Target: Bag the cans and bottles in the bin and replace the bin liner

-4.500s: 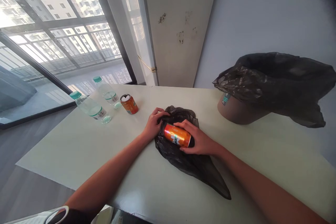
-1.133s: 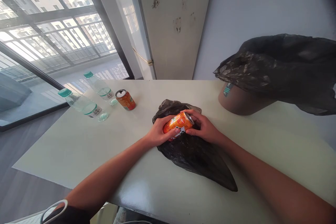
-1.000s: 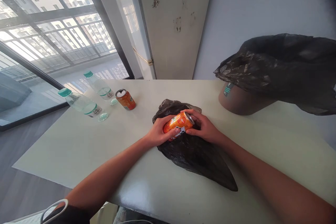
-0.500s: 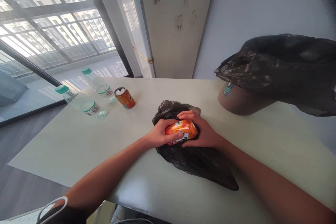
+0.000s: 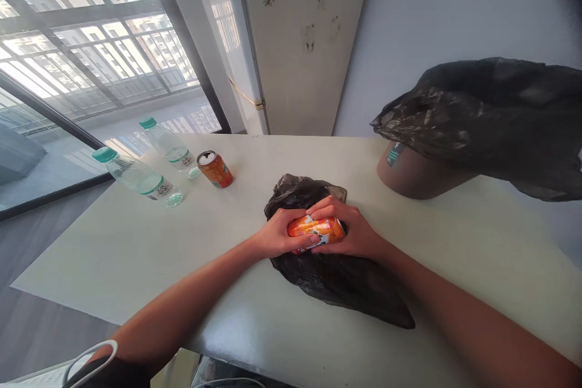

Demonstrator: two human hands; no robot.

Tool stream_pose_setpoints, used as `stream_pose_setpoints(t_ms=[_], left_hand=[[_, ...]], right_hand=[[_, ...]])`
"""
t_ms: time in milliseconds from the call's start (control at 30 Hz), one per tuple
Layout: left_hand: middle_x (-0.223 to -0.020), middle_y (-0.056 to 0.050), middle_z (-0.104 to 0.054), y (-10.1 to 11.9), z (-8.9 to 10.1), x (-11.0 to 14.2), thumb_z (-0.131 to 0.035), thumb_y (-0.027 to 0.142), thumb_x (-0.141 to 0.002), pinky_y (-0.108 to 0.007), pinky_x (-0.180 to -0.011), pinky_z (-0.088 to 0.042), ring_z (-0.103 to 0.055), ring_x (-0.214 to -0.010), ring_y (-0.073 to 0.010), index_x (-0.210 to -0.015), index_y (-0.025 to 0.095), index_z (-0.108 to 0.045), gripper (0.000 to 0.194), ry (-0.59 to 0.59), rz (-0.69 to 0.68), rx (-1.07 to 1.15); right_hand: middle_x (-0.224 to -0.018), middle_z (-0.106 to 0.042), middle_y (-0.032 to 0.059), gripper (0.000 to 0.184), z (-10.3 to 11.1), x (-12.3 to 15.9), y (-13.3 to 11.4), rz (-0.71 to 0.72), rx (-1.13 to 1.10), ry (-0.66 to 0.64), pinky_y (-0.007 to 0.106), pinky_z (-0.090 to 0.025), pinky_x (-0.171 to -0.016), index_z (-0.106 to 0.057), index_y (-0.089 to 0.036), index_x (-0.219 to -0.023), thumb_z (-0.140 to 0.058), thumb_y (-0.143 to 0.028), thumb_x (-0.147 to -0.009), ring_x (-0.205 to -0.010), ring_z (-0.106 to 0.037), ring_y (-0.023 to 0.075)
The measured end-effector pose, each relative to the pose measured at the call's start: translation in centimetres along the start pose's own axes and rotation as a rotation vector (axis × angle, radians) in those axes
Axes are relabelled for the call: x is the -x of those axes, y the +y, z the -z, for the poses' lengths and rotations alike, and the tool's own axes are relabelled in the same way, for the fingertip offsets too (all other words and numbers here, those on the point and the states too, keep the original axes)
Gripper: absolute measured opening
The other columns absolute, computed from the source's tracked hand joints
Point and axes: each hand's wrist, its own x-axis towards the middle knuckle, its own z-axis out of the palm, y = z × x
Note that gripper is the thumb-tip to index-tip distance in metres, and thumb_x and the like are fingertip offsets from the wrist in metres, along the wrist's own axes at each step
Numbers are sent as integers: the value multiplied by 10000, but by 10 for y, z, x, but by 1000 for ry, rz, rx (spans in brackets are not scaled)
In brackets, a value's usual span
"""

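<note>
An orange drink can (image 5: 316,228) lies on its side between my two hands, above a crumpled black plastic bag (image 5: 345,291) on the table. My left hand (image 5: 279,233) grips the can's left end, its thumb across the near side. From the right, my right hand (image 5: 352,230) wraps round the other end, fingers over the top and thumb below. The can's underside and the fingertips behind it are hidden. A second orange can (image 5: 215,170) stands upright and open to the left, beyond my left hand.
Two clear bottles with green caps, a nearer bottle (image 5: 140,180) and a farther bottle (image 5: 170,148), stand at the table's left. A brown bin (image 5: 421,176) draped with a black bag (image 5: 491,121) is at the right. A fridge (image 5: 304,73) stands behind the white table (image 5: 159,267).
My right fingers have shifted left over the can and closed in on it, covering more of its top. The can has turned slightly. The bag and bottles stay in place.
</note>
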Motion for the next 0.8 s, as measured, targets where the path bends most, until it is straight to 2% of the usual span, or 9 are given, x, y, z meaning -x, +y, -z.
stream_pose_setpoints(t_ms=[200,433,633,800], left_hand=[[-790,-28,-690,-2,-1,0,-826,612,-869,-234,-523,-477,-634,-594,-142,-1102,127,-712,550,-29,42,80],[-804,-24,-651,0,2,-1,-769,610,-925,-247,-613,-424,-558,-688,-134,-1019,127,-729,493,14,-58,-97],[-811,-23,-629,6,3,-2,-734,662,-920,-259,-636,-410,-528,-715,-140,-999,129,-713,539,11,-61,-121],[-815,-22,-627,6,2,-1,-741,635,-927,-262,-649,-407,-520,-720,-138,-998,125,-713,516,16,-74,-119]], right_hand=[[-1203,-774,63,553,0,-1,-1,3,-7,6,481,-645,-963,-705,-335,-1233,-993,-415,-768,-1072,-752,271],[-1224,-768,63,618,0,-1,0,16,-12,4,471,-644,-955,-692,-339,-1266,-1013,-405,-741,-1088,-754,274],[-1223,-767,70,621,0,-1,0,26,-10,2,476,-649,-948,-700,-335,-1266,-1013,-422,-737,-1085,-751,278],[-1206,-768,63,604,0,-1,0,53,-11,-16,465,-639,-975,-685,-333,-1281,-999,-391,-768,-1112,-737,265]])
